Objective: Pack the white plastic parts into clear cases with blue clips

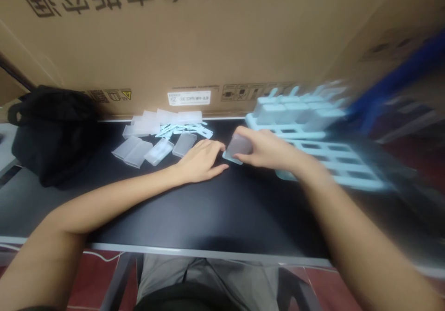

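My right hand (259,148) grips a translucent popsicle mould (239,145) between thumb and fingers. Under the mould, a light-blue lid (232,158) shows at its lower edge. Just left of it, my left hand (203,160) rests low over the table with thumb and fingers apart, its fingertips close to the lid; nothing shows in it. Beyond the left hand lie several loose clear moulds (159,151) and a pile of thin light-blue sticks (184,129). To the right of my right hand is a light-blue rack (342,160) with rectangular openings, partly behind my wrist.
Upright moulds with blue handles (295,109) stand in another rack at the back right. A large cardboard box (222,47) walls off the table's far side. A black bag (52,135) sits at the left. The dark tabletop (215,213) ends at a pale front edge.
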Available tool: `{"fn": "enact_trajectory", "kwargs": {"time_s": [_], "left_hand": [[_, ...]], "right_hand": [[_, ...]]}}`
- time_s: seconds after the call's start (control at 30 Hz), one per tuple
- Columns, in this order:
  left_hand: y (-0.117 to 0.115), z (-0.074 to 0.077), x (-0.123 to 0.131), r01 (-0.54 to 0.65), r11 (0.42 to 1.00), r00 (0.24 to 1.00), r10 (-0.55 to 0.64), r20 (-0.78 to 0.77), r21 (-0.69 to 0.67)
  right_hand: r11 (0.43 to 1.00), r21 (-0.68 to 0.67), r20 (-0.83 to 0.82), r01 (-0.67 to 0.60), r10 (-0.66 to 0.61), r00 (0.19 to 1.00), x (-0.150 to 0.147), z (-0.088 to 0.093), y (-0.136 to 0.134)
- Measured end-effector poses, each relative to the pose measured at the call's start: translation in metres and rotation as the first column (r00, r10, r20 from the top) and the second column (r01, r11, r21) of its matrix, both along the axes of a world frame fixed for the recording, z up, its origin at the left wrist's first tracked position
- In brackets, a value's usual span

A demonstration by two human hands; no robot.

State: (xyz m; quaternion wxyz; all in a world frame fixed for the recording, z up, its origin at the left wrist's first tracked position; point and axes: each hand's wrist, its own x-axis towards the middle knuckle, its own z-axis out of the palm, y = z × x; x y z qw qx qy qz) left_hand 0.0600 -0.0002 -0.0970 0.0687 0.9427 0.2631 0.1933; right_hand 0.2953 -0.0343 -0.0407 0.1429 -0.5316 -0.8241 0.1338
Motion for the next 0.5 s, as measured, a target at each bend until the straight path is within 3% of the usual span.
{"fn": "enact_trajectory", "kwargs": {"time_s": [0.2,0.5], "left_hand": [[0.004,-0.004,0.0,0.023,1.0,1.0,-0.023,0.003,-0.003],[0.005,-0.003,0.0,0.016,1.0,1.0,-0.016,0.022,-0.003]], "right_hand": [[0.988,-0.022,-0.089,-0.152,0.149,0.985,-0.01,0.001,-0.006],[0.991,0.017,-0.048,-0.135,0.136,0.99,-0.016,-0.002,-0.007]]}}
